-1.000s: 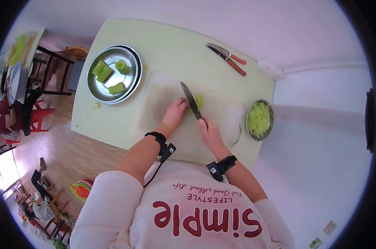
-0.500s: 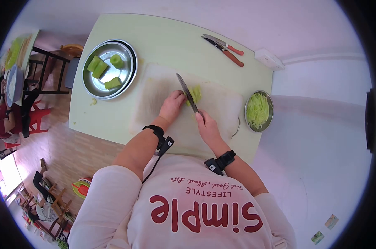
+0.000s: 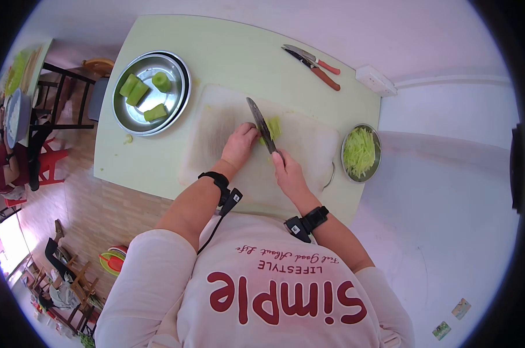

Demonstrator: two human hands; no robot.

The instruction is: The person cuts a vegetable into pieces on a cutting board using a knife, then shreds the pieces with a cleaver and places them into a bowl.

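My right hand point(image 3: 288, 172) is closed round the handle of a knife point(image 3: 261, 123), its blade pointing up and to the left over the white cutting board point(image 3: 303, 171). Sliced green vegetable point(image 3: 274, 127) lies against the blade's right side. Just left of the blade, my left hand point(image 3: 240, 144) has its fingers bent together on a green piece that is mostly hidden. A steel bowl point(image 3: 123, 119) at the left holds several green chunks point(image 3: 137, 93). Green shreds point(image 3: 359, 152) fill a small metal bowl point(image 3: 378, 165) at the right.
Two knives point(image 3: 320, 73) lie at the table's far edge, near a white socket box point(image 3: 376, 80) on the wall. Beyond the table's left side are a chair point(image 3: 102, 98), a red stool point(image 3: 53, 162), a seated person point(image 3: 19, 168) and another table point(image 3: 35, 87).
The knife blade has shifted slightly, and its tip stands a little farther up. The whole view has moved slightly. Both hands keep nearly the same places.
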